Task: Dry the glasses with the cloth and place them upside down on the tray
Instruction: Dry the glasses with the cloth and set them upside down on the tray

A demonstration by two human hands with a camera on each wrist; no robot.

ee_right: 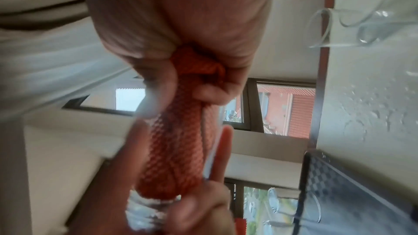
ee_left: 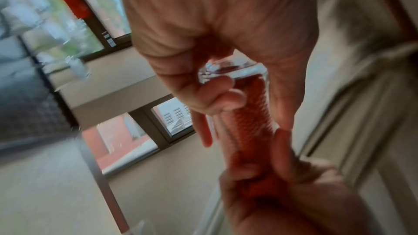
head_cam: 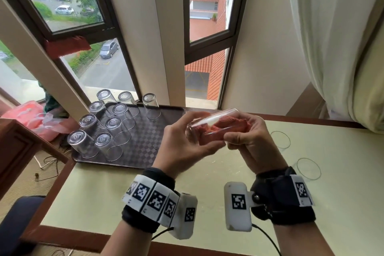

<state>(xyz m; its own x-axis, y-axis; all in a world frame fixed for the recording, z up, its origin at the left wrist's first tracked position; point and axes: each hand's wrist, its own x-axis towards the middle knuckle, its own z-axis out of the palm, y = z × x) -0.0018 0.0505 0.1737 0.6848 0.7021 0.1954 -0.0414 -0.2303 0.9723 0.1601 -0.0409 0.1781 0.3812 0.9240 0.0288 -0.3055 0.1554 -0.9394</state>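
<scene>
My left hand (head_cam: 187, 139) grips a clear glass (head_cam: 209, 125) by its base end and holds it on its side above the table. A pink-orange cloth (head_cam: 226, 127) is stuffed inside the glass, and my right hand (head_cam: 247, 137) grips the cloth's bunched end at the glass's mouth. The left wrist view shows the thick glass base (ee_left: 233, 71) against my palm, with the cloth (ee_left: 246, 113) filling it. In the right wrist view my fingers curl around the cloth (ee_right: 178, 140). Several glasses (head_cam: 113, 124) stand upside down on the dark checkered tray (head_cam: 145, 141) to the left.
Two more glasses (head_cam: 280, 139) (head_cam: 308, 168) stand mouth up on the pale table (head_cam: 207, 197) to the right of my hands. A pink plastic bag (head_cam: 29, 114) lies left of the tray. A window and a curtain (head_cam: 332, 37) are behind the table.
</scene>
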